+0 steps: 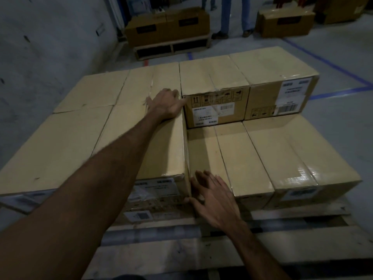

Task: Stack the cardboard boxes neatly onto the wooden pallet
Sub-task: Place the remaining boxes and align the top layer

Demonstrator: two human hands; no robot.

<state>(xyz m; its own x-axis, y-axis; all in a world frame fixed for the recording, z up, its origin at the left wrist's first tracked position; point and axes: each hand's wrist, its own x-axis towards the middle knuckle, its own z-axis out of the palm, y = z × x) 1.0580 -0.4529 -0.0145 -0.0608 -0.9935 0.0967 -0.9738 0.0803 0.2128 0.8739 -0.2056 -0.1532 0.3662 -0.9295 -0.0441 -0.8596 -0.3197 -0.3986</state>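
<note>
Several tan cardboard boxes stand on a wooden pallet (181,253). My left hand (168,105) reaches over a second-layer box (153,142) and grips its far right corner, fingers curled out of sight into the gap beside the labelled box (214,93). My right hand (212,199) lies flat with straight fingers against the near right corner of that same box, touching its side wall above a lower box (244,160). Another upper box (280,81) stands at the back right.
Beyond the stack, a second pallet with dark-labelled boxes (167,27) stands near a grey wall (50,41). A person's legs (234,19) stand on the floor behind, beside more boxes (286,21). Blue floor tape (339,91) runs at the right.
</note>
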